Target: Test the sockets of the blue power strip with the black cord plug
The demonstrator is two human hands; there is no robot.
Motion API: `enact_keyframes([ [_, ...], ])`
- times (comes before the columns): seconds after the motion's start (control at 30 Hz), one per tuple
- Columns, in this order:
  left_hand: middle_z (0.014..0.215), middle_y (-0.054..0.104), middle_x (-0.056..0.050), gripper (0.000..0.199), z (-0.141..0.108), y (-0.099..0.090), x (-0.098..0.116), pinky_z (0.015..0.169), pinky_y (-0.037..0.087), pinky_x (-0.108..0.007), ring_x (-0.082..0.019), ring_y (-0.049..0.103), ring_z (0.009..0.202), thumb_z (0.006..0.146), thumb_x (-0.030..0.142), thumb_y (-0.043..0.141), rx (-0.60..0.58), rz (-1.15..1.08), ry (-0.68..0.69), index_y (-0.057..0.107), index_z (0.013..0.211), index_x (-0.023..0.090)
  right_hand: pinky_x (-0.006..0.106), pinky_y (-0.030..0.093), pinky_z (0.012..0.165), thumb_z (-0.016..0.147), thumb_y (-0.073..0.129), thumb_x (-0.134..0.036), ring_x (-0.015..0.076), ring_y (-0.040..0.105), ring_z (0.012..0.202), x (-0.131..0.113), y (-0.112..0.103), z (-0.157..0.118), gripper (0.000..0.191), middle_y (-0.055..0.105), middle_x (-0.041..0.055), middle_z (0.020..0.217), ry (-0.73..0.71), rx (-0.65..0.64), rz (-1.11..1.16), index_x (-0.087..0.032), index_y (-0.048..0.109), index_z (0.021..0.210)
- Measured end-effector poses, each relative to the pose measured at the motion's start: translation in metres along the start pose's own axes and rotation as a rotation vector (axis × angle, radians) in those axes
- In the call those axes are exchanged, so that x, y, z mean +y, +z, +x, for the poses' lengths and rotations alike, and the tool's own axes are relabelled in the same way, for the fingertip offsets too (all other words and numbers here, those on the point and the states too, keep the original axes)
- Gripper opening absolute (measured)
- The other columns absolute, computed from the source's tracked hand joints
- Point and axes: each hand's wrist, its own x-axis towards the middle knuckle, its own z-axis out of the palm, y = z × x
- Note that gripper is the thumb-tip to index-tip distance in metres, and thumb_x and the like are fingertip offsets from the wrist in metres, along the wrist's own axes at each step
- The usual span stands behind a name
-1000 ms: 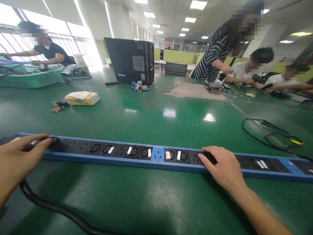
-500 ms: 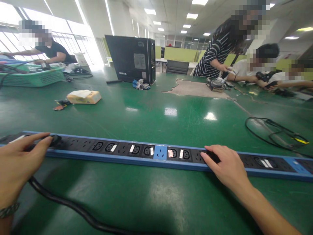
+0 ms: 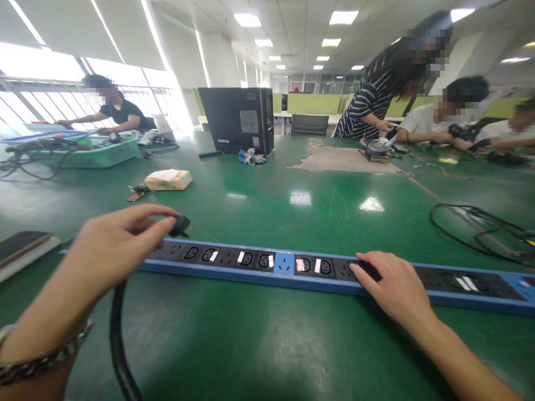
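Note:
A long blue power strip [image 3: 251, 274] with black sockets and small white labels lies across the green table [image 3: 267, 334]. My left hand [image 3: 125, 234] pinches a black plug [image 3: 180, 225] above the strip's left part; a thick black cable [image 3: 119, 340] hangs below that hand. Fingers and thumb of my right hand [image 3: 393, 281] are wrapped over the strip right of its middle, gripping it from above.
A tissue pack [image 3: 169, 180], gloves [image 3: 251, 157] and a black computer case [image 3: 240, 121] stand farther back. Green baskets [image 3: 112, 153] hold cables at left. A coiled black cable [image 3: 468, 211] lies at right. Several people work around the table.
My left hand has moved right and up with the plug, clear of the strip's surface. My right hand keeps its hold on the strip. The view has shifted slightly.

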Motion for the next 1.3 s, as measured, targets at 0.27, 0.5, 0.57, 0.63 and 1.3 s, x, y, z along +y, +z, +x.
enact_keyframes([
  [0.27, 0.051, 0.054, 0.005, 0.034, -0.019, 0.067, 0.028, 0.053, 0.034, -0.027, -0.018, 0.054, 0.052, 0.080, 0.050, 0.045, -0.318, 0.026, 0.148, 0.061, 0.089, 0.021, 0.039, 0.045, 0.082, 0.088, 0.050, -0.051, 0.0224, 0.062, 0.091, -0.002, -0.002, 0.001, 0.037, 0.071, 0.0042, 0.097, 0.015, -0.011, -0.006, -0.020, 0.067, 0.097],
  [0.5, 0.068, 0.065, -0.004, 0.034, -0.021, 0.066, 0.045, 0.057, 0.034, -0.031, -0.027, 0.062, 0.069, 0.081, 0.051, 0.040, -0.288, 0.272, 0.138, 0.062, 0.090, 0.025, 0.039, 0.045, 0.082, 0.088, 0.050, -0.050, 0.0225, 0.062, 0.091, -0.002, -0.002, 0.001, 0.036, 0.071, 0.0038, 0.097, 0.020, -0.011, 0.010, -0.020, 0.067, 0.097],
  [0.57, 0.075, 0.068, -0.007, 0.034, -0.020, 0.066, 0.046, 0.057, 0.034, -0.032, -0.030, 0.063, 0.074, 0.081, 0.051, 0.040, -0.271, 0.357, 0.100, 0.062, 0.092, 0.027, 0.039, 0.045, 0.082, 0.088, 0.049, -0.050, 0.0225, 0.062, 0.091, -0.003, -0.002, 0.000, 0.036, 0.071, 0.0040, 0.097, 0.022, -0.009, 0.009, -0.020, 0.067, 0.097],
  [0.63, 0.078, 0.069, -0.007, 0.034, -0.019, 0.066, 0.044, 0.058, 0.035, -0.033, -0.031, 0.064, 0.076, 0.081, 0.050, 0.040, -0.261, 0.364, 0.084, 0.062, 0.094, 0.027, 0.039, 0.045, 0.082, 0.088, 0.049, -0.050, 0.0224, 0.062, 0.091, -0.003, -0.003, 0.000, 0.036, 0.071, 0.0041, 0.097, 0.022, -0.011, 0.011, -0.020, 0.067, 0.097],
  [1.3, 0.079, 0.067, -0.008, 0.031, -0.026, 0.076, 0.049, 0.057, 0.033, -0.031, -0.029, 0.064, 0.077, 0.085, 0.048, 0.035, -0.332, 0.438, 0.133, 0.054, 0.095, 0.026, 0.040, 0.045, 0.083, 0.088, 0.049, -0.050, 0.0233, 0.063, 0.093, -0.003, -0.001, 0.000, 0.036, 0.071, 0.0047, 0.099, 0.021, -0.014, 0.003, -0.020, 0.067, 0.098],
])
